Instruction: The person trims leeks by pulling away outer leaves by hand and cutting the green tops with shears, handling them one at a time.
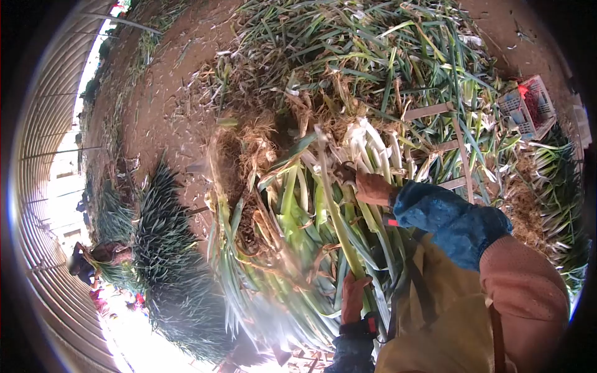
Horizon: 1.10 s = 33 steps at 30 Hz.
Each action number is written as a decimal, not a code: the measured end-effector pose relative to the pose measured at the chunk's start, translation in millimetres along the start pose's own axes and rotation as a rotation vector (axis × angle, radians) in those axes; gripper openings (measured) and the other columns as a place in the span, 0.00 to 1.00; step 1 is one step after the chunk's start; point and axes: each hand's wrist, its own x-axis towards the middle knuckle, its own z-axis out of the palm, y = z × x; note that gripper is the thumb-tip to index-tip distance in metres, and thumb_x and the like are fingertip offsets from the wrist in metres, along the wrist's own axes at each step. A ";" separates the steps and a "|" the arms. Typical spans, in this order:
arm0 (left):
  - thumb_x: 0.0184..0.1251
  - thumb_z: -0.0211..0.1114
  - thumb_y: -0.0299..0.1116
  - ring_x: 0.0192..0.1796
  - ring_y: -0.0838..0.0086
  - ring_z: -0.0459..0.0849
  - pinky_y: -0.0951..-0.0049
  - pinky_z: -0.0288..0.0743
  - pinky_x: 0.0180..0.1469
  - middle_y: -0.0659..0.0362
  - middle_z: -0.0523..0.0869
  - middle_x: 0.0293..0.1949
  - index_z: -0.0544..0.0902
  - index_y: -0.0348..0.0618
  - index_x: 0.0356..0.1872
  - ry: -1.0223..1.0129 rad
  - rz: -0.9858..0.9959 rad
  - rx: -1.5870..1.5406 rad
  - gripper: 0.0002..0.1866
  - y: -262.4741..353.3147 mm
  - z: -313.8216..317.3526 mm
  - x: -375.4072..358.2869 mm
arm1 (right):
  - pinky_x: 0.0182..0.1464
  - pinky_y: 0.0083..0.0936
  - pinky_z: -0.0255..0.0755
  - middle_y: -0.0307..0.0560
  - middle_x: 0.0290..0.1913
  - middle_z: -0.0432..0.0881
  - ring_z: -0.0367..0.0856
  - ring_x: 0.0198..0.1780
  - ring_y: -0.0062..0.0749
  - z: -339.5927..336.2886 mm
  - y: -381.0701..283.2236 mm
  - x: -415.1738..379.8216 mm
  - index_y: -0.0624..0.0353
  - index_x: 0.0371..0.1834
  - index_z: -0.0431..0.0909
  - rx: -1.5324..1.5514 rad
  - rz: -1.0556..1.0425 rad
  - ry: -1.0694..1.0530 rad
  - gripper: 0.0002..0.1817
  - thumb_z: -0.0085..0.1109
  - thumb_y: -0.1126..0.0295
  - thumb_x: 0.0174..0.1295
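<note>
"Head view, from the left: what is along that edge of the ground [155, 124]?"

"A ribbed wall [37, 155], then dark green bundles [165, 242] laid on the ground, leaves massed together, perhaps grouped to leave the middle free for handling."

"And the middle?"

"A pile of leek-like plants [289, 214] right in front of the person. Roots sit toward its far edge and leaves trail to its near edge, probably so the pale ends are easy to get at."

"Where is the one being handled?"

"One long stalk [334, 214] slants across the pile, toward its right edge, pale end farthest away. The left hand [353, 299] is clamped round its green lower part, presumably to steady it."

"The right hand [373, 188]?"

"Apart from the left, farther up beside the pale part, fingers bent. I cannot tell whether they grip that stalk or a neighbour; something dark at the fingertips is too blurred to name."

"Beyond that?"

"A wooden frame [462, 149] among loose leaves, then a crate [527, 109] toward the ground's far right corner. Nearer, along the right edge, a row of plants [559, 189] lies roots inward, maybe to keep the ends aligned."
</note>
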 end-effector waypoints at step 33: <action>0.58 0.49 0.26 0.59 0.44 0.65 0.55 0.62 0.57 0.33 0.65 0.56 0.65 0.24 0.54 0.425 0.513 0.829 0.22 -50.8 60.4 169.1 | 0.29 0.42 0.71 0.64 0.31 0.75 0.77 0.29 0.54 -23.3 4.5 -191.7 0.75 0.61 0.50 0.047 -0.026 -0.299 0.41 0.61 0.67 0.48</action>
